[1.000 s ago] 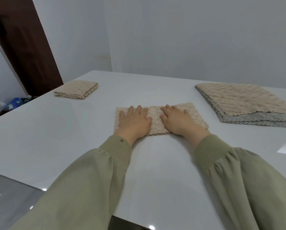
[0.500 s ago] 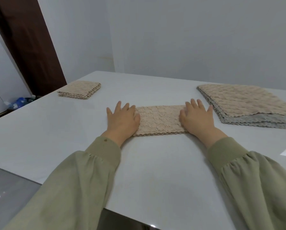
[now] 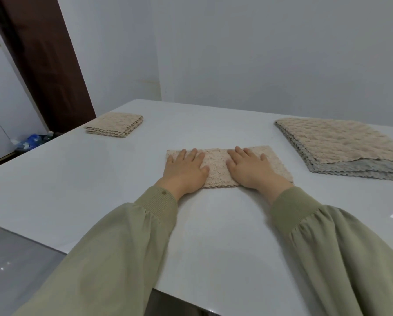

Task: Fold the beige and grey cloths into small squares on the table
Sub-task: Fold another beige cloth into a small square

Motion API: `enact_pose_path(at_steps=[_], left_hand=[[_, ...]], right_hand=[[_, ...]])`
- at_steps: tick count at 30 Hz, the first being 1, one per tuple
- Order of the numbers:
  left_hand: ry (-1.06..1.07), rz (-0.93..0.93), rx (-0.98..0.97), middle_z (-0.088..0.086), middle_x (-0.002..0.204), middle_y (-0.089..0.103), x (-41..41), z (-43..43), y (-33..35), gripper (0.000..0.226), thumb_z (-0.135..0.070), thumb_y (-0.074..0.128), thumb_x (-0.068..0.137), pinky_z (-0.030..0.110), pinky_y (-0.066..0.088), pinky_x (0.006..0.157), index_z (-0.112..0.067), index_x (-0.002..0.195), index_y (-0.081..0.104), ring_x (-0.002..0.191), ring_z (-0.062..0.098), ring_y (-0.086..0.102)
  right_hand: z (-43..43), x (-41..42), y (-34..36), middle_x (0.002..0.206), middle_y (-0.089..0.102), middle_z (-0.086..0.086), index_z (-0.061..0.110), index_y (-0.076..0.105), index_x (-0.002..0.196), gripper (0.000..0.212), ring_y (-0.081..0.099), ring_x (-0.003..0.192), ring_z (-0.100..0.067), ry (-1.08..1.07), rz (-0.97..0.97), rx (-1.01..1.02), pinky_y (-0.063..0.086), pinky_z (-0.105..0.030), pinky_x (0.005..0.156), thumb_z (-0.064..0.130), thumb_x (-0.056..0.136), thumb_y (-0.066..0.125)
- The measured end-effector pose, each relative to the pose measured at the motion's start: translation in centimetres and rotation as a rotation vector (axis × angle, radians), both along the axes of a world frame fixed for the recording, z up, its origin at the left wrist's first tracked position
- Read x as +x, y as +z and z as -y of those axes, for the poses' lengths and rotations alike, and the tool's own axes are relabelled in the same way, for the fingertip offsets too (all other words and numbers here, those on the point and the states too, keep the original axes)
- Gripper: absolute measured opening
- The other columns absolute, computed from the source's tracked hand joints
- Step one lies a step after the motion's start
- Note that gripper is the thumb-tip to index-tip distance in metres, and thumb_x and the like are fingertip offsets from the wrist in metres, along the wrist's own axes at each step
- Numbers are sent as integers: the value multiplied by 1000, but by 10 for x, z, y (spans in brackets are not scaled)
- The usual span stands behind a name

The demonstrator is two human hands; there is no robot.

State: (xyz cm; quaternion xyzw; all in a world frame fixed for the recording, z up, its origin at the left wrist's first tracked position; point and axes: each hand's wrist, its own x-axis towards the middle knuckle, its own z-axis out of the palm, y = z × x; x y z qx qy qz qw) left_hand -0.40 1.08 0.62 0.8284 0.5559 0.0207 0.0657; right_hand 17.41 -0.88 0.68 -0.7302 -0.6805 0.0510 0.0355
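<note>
Under both flat palms: nubbly beige folded cloth strip (image 3: pixel 216 167) on glossy white table (image 3: pixel 213 224) | left hand (image 3: pixel 184 172), right hand (image 3: pixel 250 169) press it, fingers straight, clasping nothing | far left: small folded beige square (image 3: pixel 115 126) | right: scallop-edged beige-and-grey cloth stack (image 3: pixel 341 144) | hands have slid inward from the strip's ends.

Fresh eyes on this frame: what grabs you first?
Dead centre, the left hand and right hand lie flat on a half-folded beige cloth. To the right sits a stack of unfolded beige and grey cloths; far left on the white table, a finished folded square.
</note>
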Motion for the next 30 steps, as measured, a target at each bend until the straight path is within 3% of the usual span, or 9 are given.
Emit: enact_pose_path(at_steps=[4,8,11,14,25,28,30], left_hand=[[42,-3,-21,-5,160,-1,-7,0,1,57,-46,13,100,50,-3,116,-26,152,5,147,18,-4],[94,71,115,1,156,22,25,3,13,53,-41,16,100,56,5,114,-21,149,20,145,25,9],[-31,134,155,-1,158,15,61,5,17,51,-35,19,100,54,3,115,-24,150,16,146,25,4],[-78,45,25,-3,160,4,71,-2,6,53,-40,15,100,53,-1,116,-27,151,9,147,24,-3],[96,43,-35,-6,160,-5,-21,-12,-2,56,-47,11,99,51,-4,115,-29,151,2,146,21,-7],[122,117,49,-3,160,5,-38,-1,-4,54,-41,18,100,51,-1,116,-25,151,14,147,22,-3],[75,243,176,1,156,23,-45,5,-4,48,-35,30,100,50,4,117,-20,145,33,146,22,6]], right_hand=[[8,23,0,160,1,3,24,7,152,57,0,147,-18,-87,6,-10,0,-52,116,44,99,10],[10,25,-2,160,3,2,22,9,152,57,2,147,-18,-96,12,30,2,-52,116,43,99,12],[10,25,-3,160,4,2,21,10,152,55,4,147,-18,-103,13,46,4,-52,115,40,100,12],[10,26,-4,160,4,2,22,10,152,55,4,147,-17,-101,7,51,4,-52,115,38,100,12],[19,31,-5,160,3,0,22,10,152,58,2,147,-19,-163,-6,65,0,-54,115,43,98,11],[30,30,-7,159,12,-5,15,20,149,55,7,146,-22,-173,-6,147,2,-54,115,37,99,13],[39,29,-7,153,27,-10,9,34,142,50,18,143,-26,-184,-31,281,11,-53,114,31,99,21]])
